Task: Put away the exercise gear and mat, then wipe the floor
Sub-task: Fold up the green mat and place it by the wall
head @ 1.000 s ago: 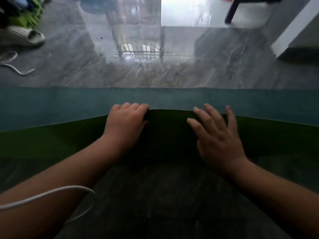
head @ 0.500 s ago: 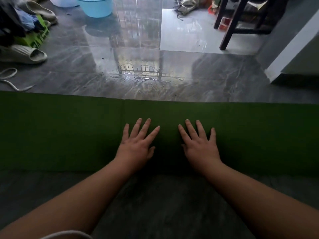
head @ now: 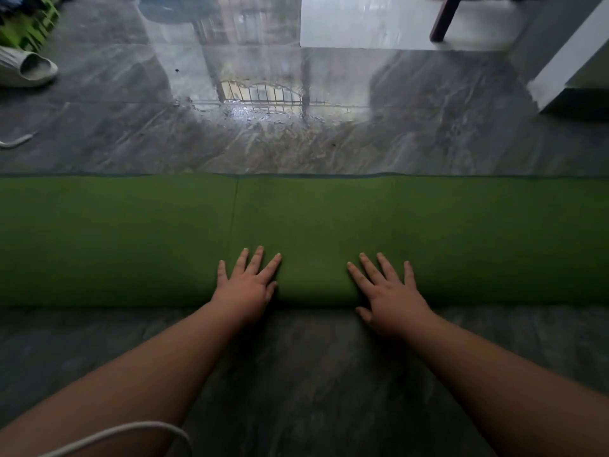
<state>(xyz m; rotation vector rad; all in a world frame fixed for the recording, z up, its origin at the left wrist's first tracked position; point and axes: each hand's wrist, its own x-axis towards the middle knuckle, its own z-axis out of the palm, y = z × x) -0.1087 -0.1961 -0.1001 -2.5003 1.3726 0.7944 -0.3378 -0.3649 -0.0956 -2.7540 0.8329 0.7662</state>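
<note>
A green exercise mat (head: 131, 239) lies rolled into a thick tube across the grey floor, spanning the whole width of the view. My left hand (head: 247, 285) rests flat on the near side of the roll, fingers straight and spread. My right hand (head: 389, 291) lies flat on the roll a little to the right, fingers also spread, its thumb down by the roll's near edge. Neither hand grips anything.
The glossy grey marble floor (head: 329, 140) stretches beyond the roll. A pale slipper (head: 29, 69) and green items (head: 26, 28) sit at the far left. A dark furniture leg (head: 445, 21) and a white wall corner (head: 566, 74) stand at the far right. A white cord (head: 131, 430) hangs near my left forearm.
The blue-green strip of flat mat seen a second ago is gone under the roll. My left hand has uncurled; both hands now lie flat, wider apart, on the thicker green roll.
</note>
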